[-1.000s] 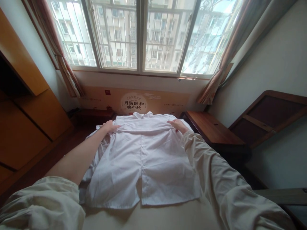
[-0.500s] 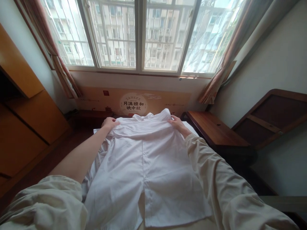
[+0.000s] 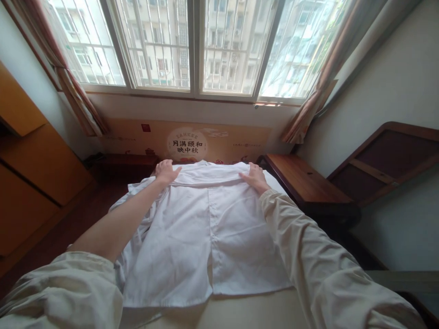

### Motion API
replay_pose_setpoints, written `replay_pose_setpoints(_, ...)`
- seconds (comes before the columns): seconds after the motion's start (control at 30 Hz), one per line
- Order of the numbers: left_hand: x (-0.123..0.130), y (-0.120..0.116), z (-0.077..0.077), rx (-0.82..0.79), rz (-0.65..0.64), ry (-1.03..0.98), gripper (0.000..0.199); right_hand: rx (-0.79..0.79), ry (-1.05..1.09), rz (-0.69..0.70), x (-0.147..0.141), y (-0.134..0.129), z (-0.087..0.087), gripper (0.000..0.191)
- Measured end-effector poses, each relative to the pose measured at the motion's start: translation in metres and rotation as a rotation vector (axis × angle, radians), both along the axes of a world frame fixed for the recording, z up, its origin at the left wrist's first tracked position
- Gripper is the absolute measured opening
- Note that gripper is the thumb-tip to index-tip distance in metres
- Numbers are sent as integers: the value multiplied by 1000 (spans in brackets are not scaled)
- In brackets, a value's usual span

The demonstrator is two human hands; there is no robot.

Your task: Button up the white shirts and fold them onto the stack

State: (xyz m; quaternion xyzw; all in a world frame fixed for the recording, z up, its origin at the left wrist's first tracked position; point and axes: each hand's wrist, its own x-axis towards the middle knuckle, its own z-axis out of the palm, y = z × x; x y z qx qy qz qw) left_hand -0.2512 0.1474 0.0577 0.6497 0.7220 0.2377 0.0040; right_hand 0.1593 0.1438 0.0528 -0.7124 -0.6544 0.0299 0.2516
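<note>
A white button-up shirt (image 3: 174, 246) lies spread out with its hem towards me. Its button strip runs down the middle, and the front parts in a narrow gap near the hem. Across the far end, a horizontal crease or fold of cloth shows. My left hand (image 3: 166, 172) rests on the far left part of the shirt, thumb and fingers apart. On the far right part lies my right hand (image 3: 255, 177), also with thumb and fingers apart. Some fingertips of both hands are hard to make out. Bunched cloth lies under my left forearm.
Under the shirt is a pale cream surface (image 3: 219, 313). A wooden side table (image 3: 308, 180) and a dark wood-framed panel (image 3: 387, 164) stand at the right, orange-brown cabinets (image 3: 30, 173) at the left. A printed banner (image 3: 233, 137) runs below the barred window (image 3: 226, 50).
The shirt's raised far end has come down flatter, and its hem has shifted away from me. Both hands have gone from gripping the cloth to lying on it with fingers more spread.
</note>
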Motion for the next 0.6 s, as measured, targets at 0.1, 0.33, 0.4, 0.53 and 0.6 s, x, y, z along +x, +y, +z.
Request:
replay_pose_setpoints(0.1, 22, -42, -15, -43, -359, 96, 70, 60, -252, 195, -13, -41, -3, 73)
replay_pose_setpoints(0.33, 50, -174, -43, -135, -723, 232, 86, 42, -418, 493, -28, -168, -36, 76)
replay_pose_setpoints(0.4, 53, -196, -48, -162, -704, 234, 90, -12, -419, 494, -28, -192, -47, 77)
replay_pose_setpoints(0.53, 52, -224, -51, -181, -679, 221, 100, -87, -387, 556, -22, -226, -56, 76)
replay_pose_setpoints(0.6, 52, -238, -51, -177, -679, 201, 102, -103, -356, 615, -17, -244, -56, 78)
